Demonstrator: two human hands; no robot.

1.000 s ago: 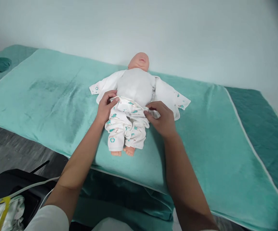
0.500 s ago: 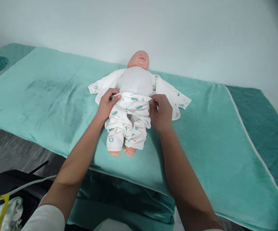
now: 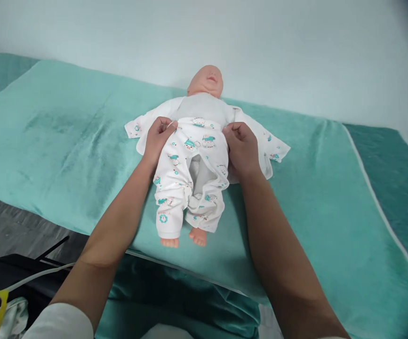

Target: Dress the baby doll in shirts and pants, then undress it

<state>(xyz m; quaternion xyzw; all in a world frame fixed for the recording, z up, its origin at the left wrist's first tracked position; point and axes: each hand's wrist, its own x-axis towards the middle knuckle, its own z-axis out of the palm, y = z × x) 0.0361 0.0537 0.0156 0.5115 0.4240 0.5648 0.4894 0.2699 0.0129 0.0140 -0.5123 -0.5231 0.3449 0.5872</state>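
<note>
A baby doll (image 3: 206, 81) lies on its back, feet towards me. White patterned trousers (image 3: 204, 139) cover its legs and lower belly, with a gap at the crotch. My left hand (image 3: 159, 136) pinches the waistband at the doll's hip on the left of the view. On the opposite hip, my right hand (image 3: 242, 143) is closed on the same waistband, its fingertips partly hidden. A white long-sleeved jacket (image 3: 260, 136) lies spread open under the doll, sleeves out to both sides. Both bare feet (image 3: 198, 236) show below the trouser cuffs.
The doll rests on a bed with a green velvety cover (image 3: 313, 197), against a pale wall (image 3: 295, 56). At the lower left are a black chair-like object (image 3: 16, 270), a pale tube (image 3: 37, 275) with a yellow strip (image 3: 1, 313), and a crumpled patterned cloth (image 3: 11, 318).
Both hands have drawn the trousers' waistband up the doll's body towards its chest. The trousers now lie straighter and cover more of the belly. The view has shifted slightly.
</note>
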